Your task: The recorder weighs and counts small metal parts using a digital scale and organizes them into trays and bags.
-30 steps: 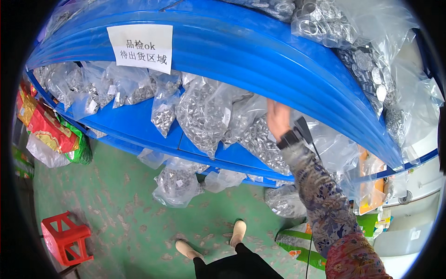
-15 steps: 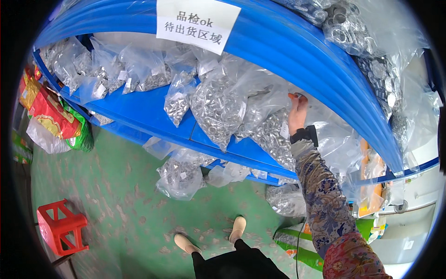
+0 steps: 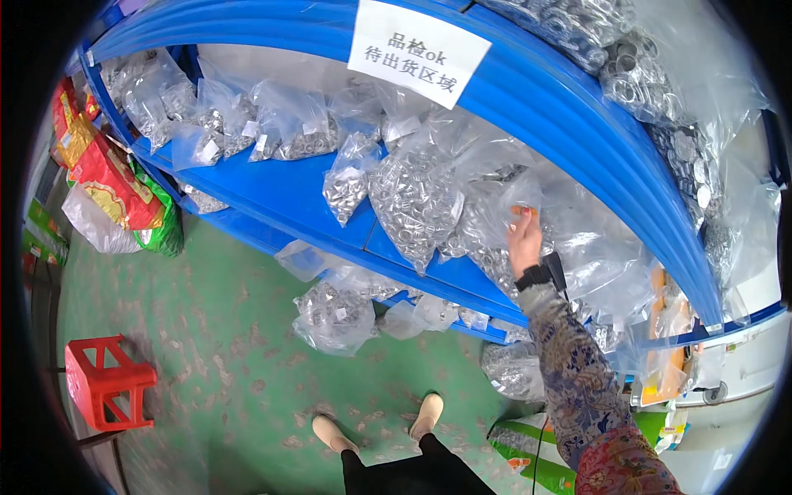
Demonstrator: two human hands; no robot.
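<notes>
My right hand (image 3: pixel 525 241) reaches up to the blue shelf (image 3: pixel 280 198), its back toward me. Its fingertips pinch the plastic of a clear bag of small metal parts (image 3: pixel 495 210); a bit of orange shows at the fingertips. A black strap (image 3: pixel 540 274) circles the wrist above a patterned sleeve. Just left of the hand, a fuller bag of silvery rings (image 3: pixel 417 206) hangs over the shelf edge. My left hand is out of view.
Several more bags of metal parts lie along the shelf and on the upper level (image 3: pixel 652 91). A white paper sign (image 3: pixel 419 54) hangs from the upper blue beam. One bag (image 3: pixel 334 318) sits on the green floor, with a red stool (image 3: pixel 107 384) and coloured sacks (image 3: pixel 115 194) at left.
The view has shifted, so the shelf and sign sit further right. My right hand has dropped slightly and now pinches the clear bag's plastic.
</notes>
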